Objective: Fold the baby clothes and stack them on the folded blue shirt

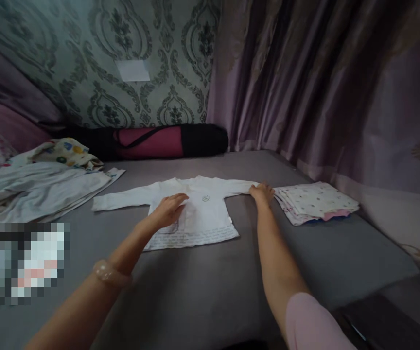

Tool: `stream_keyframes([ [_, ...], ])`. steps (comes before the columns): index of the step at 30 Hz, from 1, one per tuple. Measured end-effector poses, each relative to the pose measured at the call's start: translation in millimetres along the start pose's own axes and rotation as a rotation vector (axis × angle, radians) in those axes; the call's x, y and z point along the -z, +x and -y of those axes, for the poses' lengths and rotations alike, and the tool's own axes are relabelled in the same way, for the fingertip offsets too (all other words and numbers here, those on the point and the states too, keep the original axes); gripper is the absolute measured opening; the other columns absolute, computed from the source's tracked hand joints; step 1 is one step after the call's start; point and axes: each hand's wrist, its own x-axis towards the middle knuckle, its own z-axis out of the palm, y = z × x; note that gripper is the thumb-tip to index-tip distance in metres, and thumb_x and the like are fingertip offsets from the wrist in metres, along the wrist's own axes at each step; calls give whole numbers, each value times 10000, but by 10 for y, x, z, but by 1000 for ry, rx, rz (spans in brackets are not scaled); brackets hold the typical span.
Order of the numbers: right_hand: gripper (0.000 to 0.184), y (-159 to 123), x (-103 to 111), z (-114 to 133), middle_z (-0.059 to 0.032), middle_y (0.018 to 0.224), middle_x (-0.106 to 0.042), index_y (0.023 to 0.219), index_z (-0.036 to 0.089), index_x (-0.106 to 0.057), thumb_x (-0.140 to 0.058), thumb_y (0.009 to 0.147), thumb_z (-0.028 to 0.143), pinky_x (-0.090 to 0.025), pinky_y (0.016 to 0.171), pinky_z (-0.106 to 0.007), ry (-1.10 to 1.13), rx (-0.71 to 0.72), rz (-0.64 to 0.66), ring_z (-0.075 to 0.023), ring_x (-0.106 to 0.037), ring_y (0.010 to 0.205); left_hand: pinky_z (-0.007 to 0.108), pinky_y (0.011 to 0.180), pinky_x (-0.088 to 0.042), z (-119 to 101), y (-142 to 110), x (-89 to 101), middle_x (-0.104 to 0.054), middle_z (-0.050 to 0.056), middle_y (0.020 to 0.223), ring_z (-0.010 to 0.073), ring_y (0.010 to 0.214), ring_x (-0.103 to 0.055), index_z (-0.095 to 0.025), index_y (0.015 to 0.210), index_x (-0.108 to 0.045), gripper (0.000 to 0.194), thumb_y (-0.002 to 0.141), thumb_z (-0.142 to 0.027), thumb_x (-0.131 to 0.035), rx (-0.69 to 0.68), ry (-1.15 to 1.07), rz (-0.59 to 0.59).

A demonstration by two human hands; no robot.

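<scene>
A small white long-sleeved baby shirt (210, 214) lies spread flat, sleeves stretched out to both sides, with a little print on the chest and lines of grey writing along the hem. Over its front, my left hand (169, 210) is held with fingers stretched out and nothing gripped; whether it touches the cloth is unclear. My right hand (263, 192) is at the cuff of the right-side sleeve, thumb and bent fingers around the cloth. Just right of that hand sits a stack of folded clothes (315, 201), the top one white with small prints.
The clothes lie on a grey bed surface (202, 296). A heap of loose clothes (45, 180) is at the left, beside a blurred-out patch (38, 262). Along the patterned wall rests a long black and dark-pink bag (151, 142). Purple curtains (305, 87) hang at the right.
</scene>
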Motion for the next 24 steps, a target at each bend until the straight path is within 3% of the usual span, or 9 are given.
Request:
stream_keyframes([
  [5,496,107,-123,11,-273,1253,-550,1255,56,-558,-508,815,279,-374,953,-505,90,-68,-82,-382,-469,1208,342,1062,-397,-127,744,-226,-604,104,1278,197,1211,-541,-159,1222,-575,428,837,-93,-401,-35,-87,22],
  [8,437,244,-126,-43,-288,1170,-604,1147,49,-637,-541,777,260,-419,903,-477,211,-107,-12,-385,-544,1135,342,1077,-388,-167,1080,-409,-578,127,1312,212,1235,-523,-117,1236,-569,470,804,-53,-396,-32,-108,33],
  [10,361,336,-116,-77,-248,1050,-668,1039,86,-691,-560,759,273,-468,812,-418,267,-101,34,-349,-619,1008,357,1096,-366,-174,1231,-529,-551,155,1338,231,1262,-496,-84,1254,-552,470,812,-72,-395,-15,-126,8],
  [14,338,469,-81,-67,-106,922,-710,995,150,-695,-523,794,361,-477,694,-283,424,0,34,-225,-648,842,413,1140,-288,-166,1365,-724,-450,183,1432,271,1356,-380,-67,1348,-464,492,897,-243,-376,44,-134,-9],
  [18,413,527,-51,-18,-108,954,-687,1066,101,-653,-448,836,376,-456,684,-244,664,122,-111,-180,-610,830,410,1174,-165,-184,1383,-795,-313,180,1520,287,1437,-200,-45,1424,-362,617,940,-421,-298,109,-83,138],
  [21,389,535,-56,-26,-107,926,-675,1023,99,-658,-428,861,367,-448,682,-246,726,82,-198,-177,-596,828,409,1176,-107,-225,1401,-765,-221,167,1558,298,1454,-100,-41,1463,-287,688,942,-489,-245,157,-46,228],
  [24,310,509,-53,-26,-59,798,-660,945,115,-660,-487,856,357,-441,612,-231,843,-38,-172,-157,-591,729,403,1168,-100,-277,1424,-711,-136,155,1581,314,1457,-52,-60,1494,-201,817,902,-622,-231,194,-6,307],
])
